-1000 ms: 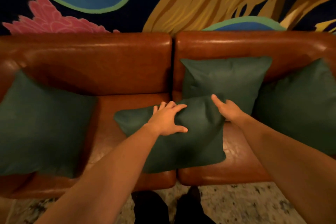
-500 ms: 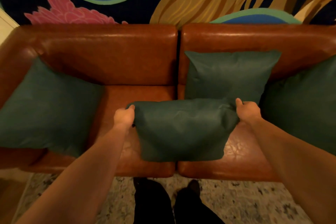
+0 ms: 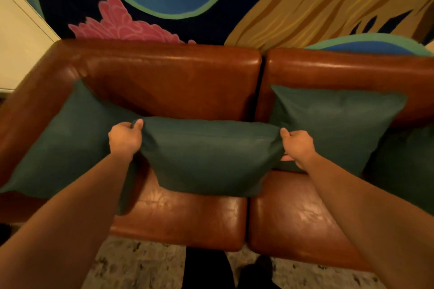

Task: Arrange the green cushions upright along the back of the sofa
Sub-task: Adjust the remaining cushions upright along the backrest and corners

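Brown leather sofa [image 3: 178, 213] bearing green cushions at left [image 3: 63, 145], centre-right [image 3: 333, 124], far right [image 3: 408, 171].

Both my forearms reach forward and slightly inward, bare, no sleeves in view. My left hand [image 3: 124, 139] is fisted round the left top corner of the middle cushion [image 3: 209, 155], thumb up over the fabric edge, knuckles toward me. My right hand [image 3: 298, 144] grips the opposite top corner, thumb raised on top, fingers curled underneath. Wrists roughly level, hands well apart, the held piece stretched between them.
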### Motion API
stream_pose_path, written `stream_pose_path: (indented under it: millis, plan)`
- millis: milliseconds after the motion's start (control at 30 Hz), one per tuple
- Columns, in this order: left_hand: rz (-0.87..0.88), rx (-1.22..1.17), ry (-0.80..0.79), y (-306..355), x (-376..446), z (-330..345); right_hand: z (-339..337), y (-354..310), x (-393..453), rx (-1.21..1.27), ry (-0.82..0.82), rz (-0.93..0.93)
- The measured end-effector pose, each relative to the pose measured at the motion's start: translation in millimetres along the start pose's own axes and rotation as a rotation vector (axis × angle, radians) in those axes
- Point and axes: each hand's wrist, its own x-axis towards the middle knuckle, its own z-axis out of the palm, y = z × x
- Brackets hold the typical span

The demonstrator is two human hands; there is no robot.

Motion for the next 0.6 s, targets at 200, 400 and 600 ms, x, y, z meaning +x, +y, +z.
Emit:
stream_pose_path:
  millis: [200,400,600]
  plan:
    - [-0.001,0.0,-0.035,15.1,91.7,1.6,46.5,-59.8,47.7,0.022,0.014,0.062]
    - [-0.008,0.046,-0.138,52.3,143.9,21.3,59.0,-109.8,93.9,-0.07,0.065,0.054]
    - [0.019,0.117,-0.185,69.3,179.7,33.6,69.2,-124.7,123.8,-0.21,0.145,0.007]
